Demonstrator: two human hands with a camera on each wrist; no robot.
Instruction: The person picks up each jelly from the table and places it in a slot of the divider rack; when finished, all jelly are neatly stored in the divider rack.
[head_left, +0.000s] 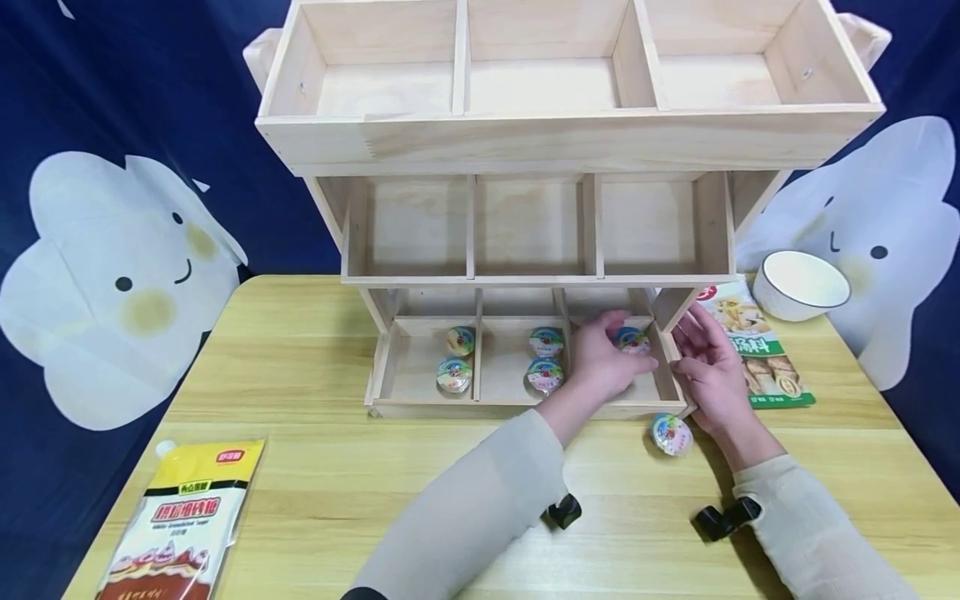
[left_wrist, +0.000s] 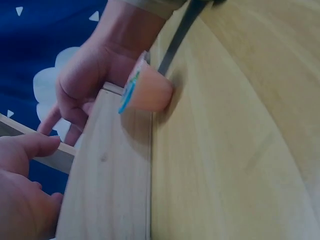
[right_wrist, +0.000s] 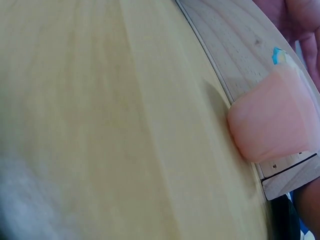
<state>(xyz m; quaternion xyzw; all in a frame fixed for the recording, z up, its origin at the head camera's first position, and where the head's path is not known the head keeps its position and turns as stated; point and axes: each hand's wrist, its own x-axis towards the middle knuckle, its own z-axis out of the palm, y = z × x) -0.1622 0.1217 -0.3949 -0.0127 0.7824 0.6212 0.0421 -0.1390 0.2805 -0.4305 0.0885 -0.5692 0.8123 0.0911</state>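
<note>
My left hand (head_left: 602, 360) reaches into the right compartment of the bottom wooden drawer (head_left: 525, 410). In the head view its thumb and fingers lie on either side of a jelly cup (head_left: 632, 340) with a printed lid; the contact is partly hidden. Beside the drawer's right wall is my right hand (head_left: 708, 371), fingers loosely bent along the outside, holding nothing visible. A pink jelly cup (head_left: 671, 434) lies tipped on the table against the drawer front, large in the right wrist view (right_wrist: 275, 115). Pairs of jelly cups (head_left: 454, 375) (head_left: 544, 375) stand in the left and middle compartments.
Above the drawer rise a middle tray (head_left: 536, 281) and a top tray (head_left: 570, 142), each with three compartments. Right of the rack are a green-labelled food packet (head_left: 753, 350) and a white bowl (head_left: 801, 287). A yellow-topped bag (head_left: 180, 521) lies at the front left.
</note>
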